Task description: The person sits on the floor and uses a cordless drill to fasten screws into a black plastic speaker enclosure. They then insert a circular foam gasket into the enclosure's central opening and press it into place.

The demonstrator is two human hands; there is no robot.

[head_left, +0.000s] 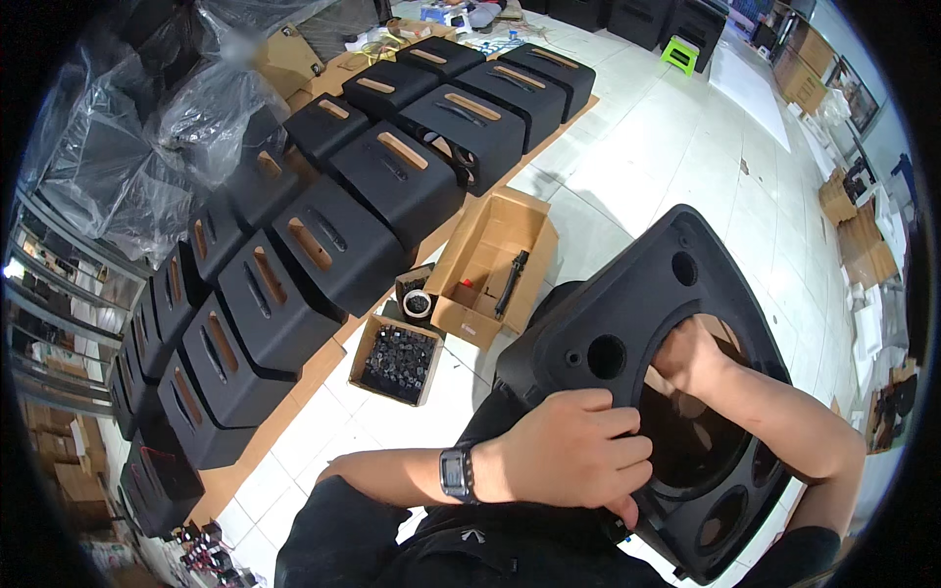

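A black speaker cabinet (627,294) leans tilted against my lap, its front with a large round opening and several smaller holes turned up toward me. My right hand (689,355) reaches through the large opening, and its fingers are hidden inside. My left hand (569,451), with a dark digital watch (456,475) on the wrist, is closed at the cabinet's near left side. Its fingers curl and the thumb points down. A small dark bit shows by the thumb, but I cannot make out what the hand holds.
Rows of black cabinets (338,245) with slots and handles stand on cardboard at left. Nearby are an open carton (537,227) holding a black tool, a box of small black parts (397,363) and a roll (418,304). A green stool (679,55) stands far off.
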